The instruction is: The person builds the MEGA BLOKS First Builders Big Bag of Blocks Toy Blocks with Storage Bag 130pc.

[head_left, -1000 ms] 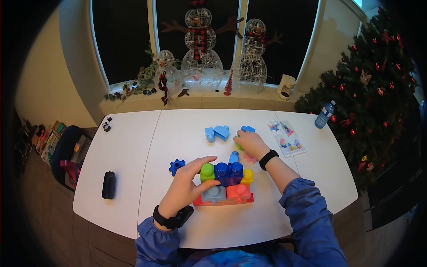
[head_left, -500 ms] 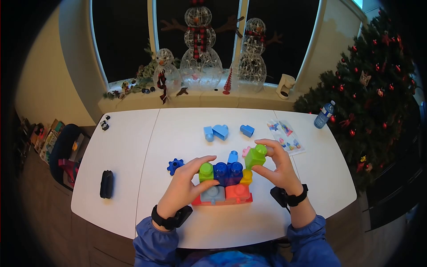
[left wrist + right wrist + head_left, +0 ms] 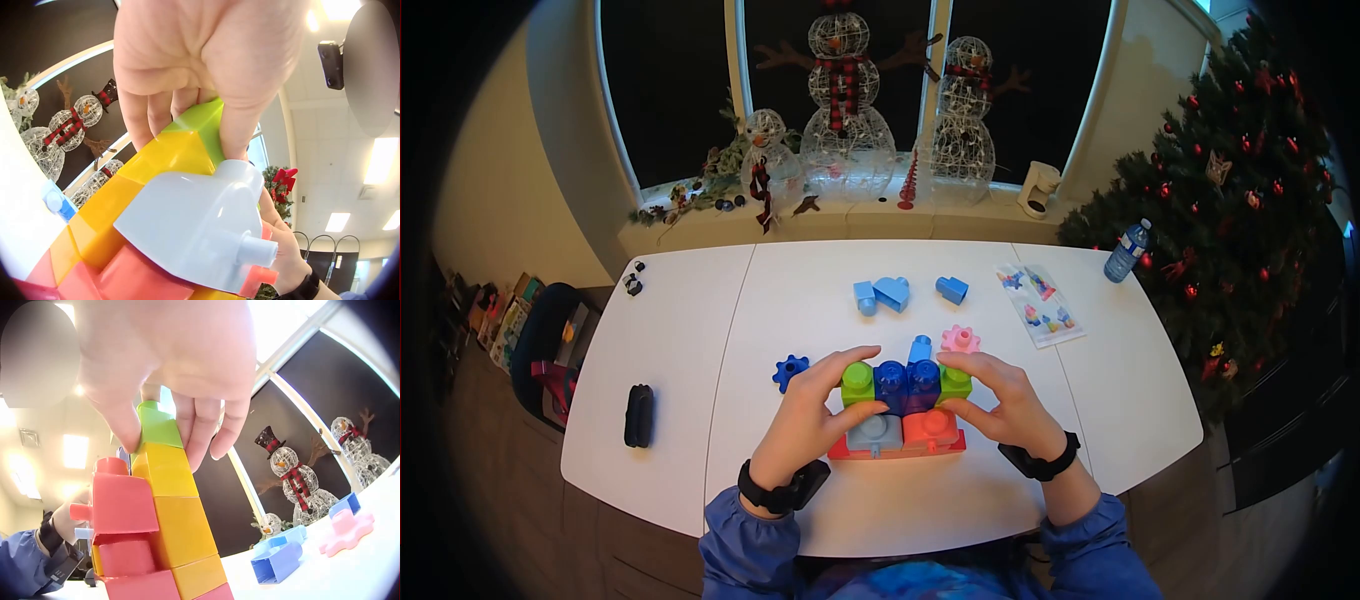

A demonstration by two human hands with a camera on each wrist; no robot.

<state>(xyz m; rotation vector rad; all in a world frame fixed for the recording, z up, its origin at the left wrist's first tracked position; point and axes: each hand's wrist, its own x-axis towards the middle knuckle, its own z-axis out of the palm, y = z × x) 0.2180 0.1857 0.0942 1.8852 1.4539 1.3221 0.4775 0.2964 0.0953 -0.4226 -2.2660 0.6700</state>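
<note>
A stacked structure of toy building blocks stands in front of me, with two dark blue blocks (image 3: 907, 385) in the middle of its top row. My left hand (image 3: 808, 398) grips the green block (image 3: 857, 381) at the top left, thumb on the near side and fingers behind. At the top right my right hand (image 3: 1012, 402) pinches another green block (image 3: 160, 428), which sits over a yellow block (image 3: 172, 469). Lower on the near side are a pale blue-grey block (image 3: 187, 215) and a coral-red block (image 3: 930, 428), above a red base (image 3: 900, 455).
Blue blocks (image 3: 890, 293) lie at the back of the white table (image 3: 650, 330). A pink gear (image 3: 961, 339) is behind the structure, and a dark blue gear (image 3: 791, 373) lies left. Farther off are a picture sheet (image 3: 1040, 305), a water bottle (image 3: 1127, 251) and a black case (image 3: 639, 416).
My right hand picked up a green block from the back of the table and brought it onto the structure's top right, over the yellow block. My left hand has kept its grip.
</note>
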